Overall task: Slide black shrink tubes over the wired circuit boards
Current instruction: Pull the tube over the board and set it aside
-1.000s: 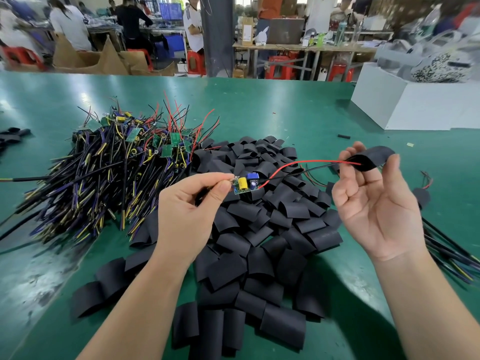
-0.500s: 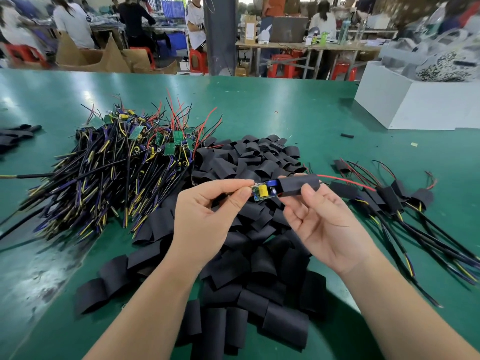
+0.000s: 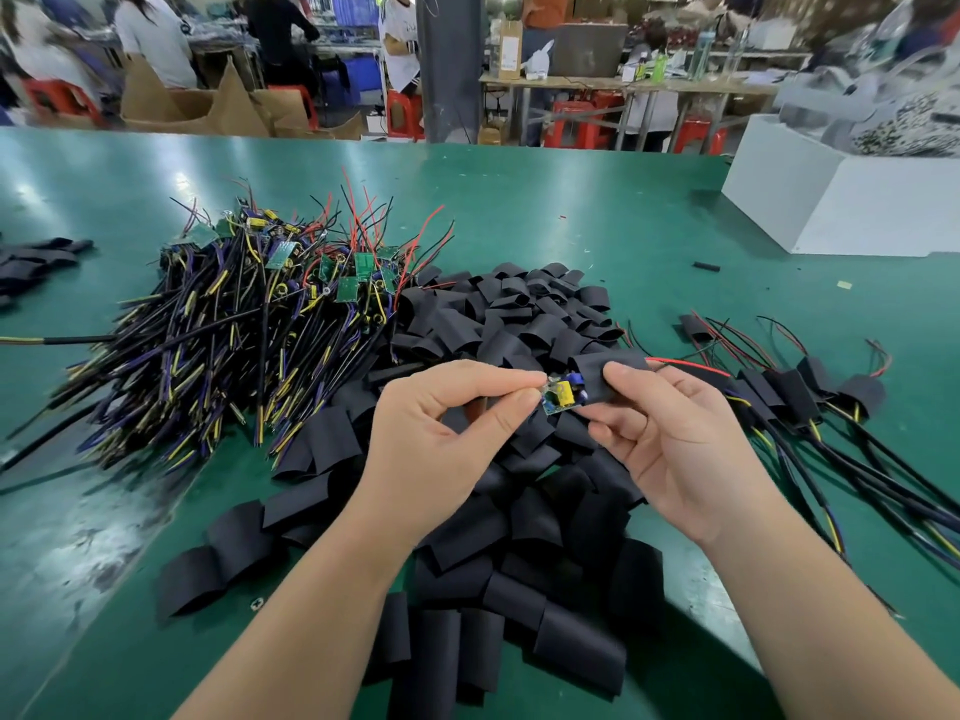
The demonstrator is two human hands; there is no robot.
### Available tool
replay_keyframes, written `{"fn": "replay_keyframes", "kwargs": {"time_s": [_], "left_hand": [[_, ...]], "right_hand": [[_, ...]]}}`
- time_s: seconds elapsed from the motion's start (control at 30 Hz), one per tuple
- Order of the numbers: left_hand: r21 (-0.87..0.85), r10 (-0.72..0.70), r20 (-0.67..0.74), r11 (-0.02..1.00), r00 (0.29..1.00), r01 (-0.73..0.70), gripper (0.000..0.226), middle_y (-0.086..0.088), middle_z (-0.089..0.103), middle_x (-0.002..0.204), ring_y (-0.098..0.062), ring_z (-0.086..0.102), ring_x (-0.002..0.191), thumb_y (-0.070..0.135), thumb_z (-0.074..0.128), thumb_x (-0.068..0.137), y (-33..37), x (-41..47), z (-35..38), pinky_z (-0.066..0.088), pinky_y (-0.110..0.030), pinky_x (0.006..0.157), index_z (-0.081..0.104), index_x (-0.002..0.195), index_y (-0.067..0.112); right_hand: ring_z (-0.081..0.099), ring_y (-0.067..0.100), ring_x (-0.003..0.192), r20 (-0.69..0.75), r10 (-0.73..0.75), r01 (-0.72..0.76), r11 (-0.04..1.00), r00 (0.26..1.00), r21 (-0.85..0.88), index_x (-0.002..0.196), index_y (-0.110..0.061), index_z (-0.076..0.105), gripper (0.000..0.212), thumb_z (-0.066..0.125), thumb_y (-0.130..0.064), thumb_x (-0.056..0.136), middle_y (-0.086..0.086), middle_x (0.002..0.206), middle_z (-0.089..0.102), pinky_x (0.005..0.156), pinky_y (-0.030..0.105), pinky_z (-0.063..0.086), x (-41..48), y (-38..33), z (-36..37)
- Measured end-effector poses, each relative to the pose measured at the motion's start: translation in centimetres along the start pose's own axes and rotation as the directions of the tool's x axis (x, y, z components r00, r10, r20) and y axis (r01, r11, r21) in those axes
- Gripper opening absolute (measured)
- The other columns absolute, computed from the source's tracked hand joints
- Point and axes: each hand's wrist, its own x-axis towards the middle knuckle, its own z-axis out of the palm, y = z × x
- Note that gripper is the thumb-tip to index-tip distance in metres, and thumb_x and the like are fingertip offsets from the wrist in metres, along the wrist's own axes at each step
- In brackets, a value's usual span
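shrink tube partway over circuit board

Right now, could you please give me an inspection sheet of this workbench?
Surface: green table, scuffed at near left.
Job's things: circuit board held between both hands, black tube partly over its right end; pile of loose tubes beneath; heap of bare wired boards at left; sleeved boards at right.
Clutter: small black offcut; white box at far right.
Grippers: left hand pinches the board's left end; right hand holds the tube.
Cables: red wire leaves the tube's right end.
Surroundings: people at other benches, red stools, cardboard boxes.
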Motion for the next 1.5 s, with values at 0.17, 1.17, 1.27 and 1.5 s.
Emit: {"fn": "replay_keyframes", "kwargs": {"time_s": [0.17,1.17,1.27,1.5], "left_hand": [[-0.001,0.027,-0.029,1.0,0.999,-0.027,0.019,0.01,0.074,0.091,-0.017,0.069,0.083,0.011,0.069,0.083,0.1,0.2,-0.2,0.055,-0.031,0.075,0.074,0.094,0.025],[0.15,0.102,-0.037,0.984,0.994,-0.095,0.016,0.012,0.071,0.082,-0.017,0.06,0.065,0.016,0.068,0.082,-0.6,0.2,-0.3,0.044,-0.022,0.061,0.076,0.096,0.022],[0.22,0.102,-0.073,0.972,0.992,-0.083,0.019,0.014,0.07,0.079,-0.01,0.059,0.066,0.018,0.069,0.08,-0.6,0.2,-0.2,0.045,-0.019,0.062,0.074,0.094,0.03],[0.43,0.078,-0.114,0.902,0.99,-0.022,0.024,0.023,0.069,0.081,-0.003,0.058,0.09,0.036,0.067,0.077,-0.4,-0.3,0.2,0.051,-0.039,0.072,0.047,0.089,0.042]], "right_hand": [[0.074,0.018,0.083,0.09,0.075,-0.075,0.997,0.993,-0.002,0.082,-0.017,0.077,0.017,0.071,-0.024,0.068,0.006,0.087,0.076,0.058,0.019,0.054,-0.1,-0.6,-0.3],[0.073,0.02,0.081,0.208,-0.121,0.148,0.982,0.971,-0.117,0.096,-0.012,0.072,0.028,0.072,-0.02,0.069,0.006,0.091,0.075,0.063,0.02,0.054,-0.6,0.4,0.3],[0.073,0.023,0.087,0.203,-0.147,0.18,0.972,0.968,-0.151,0.111,-0.013,0.064,0.043,0.071,-0.018,0.069,0.009,0.097,0.075,0.068,0.022,0.055,-0.6,0.8,0.6],[0.062,0.014,0.086,0.215,-0.143,0.172,0.977,0.966,-0.122,0.128,-0.032,0.054,0.066,0.077,-0.015,0.069,-0.002,0.096,0.072,0.078,0.024,0.053,-0.2,1.7,0.7]]}}
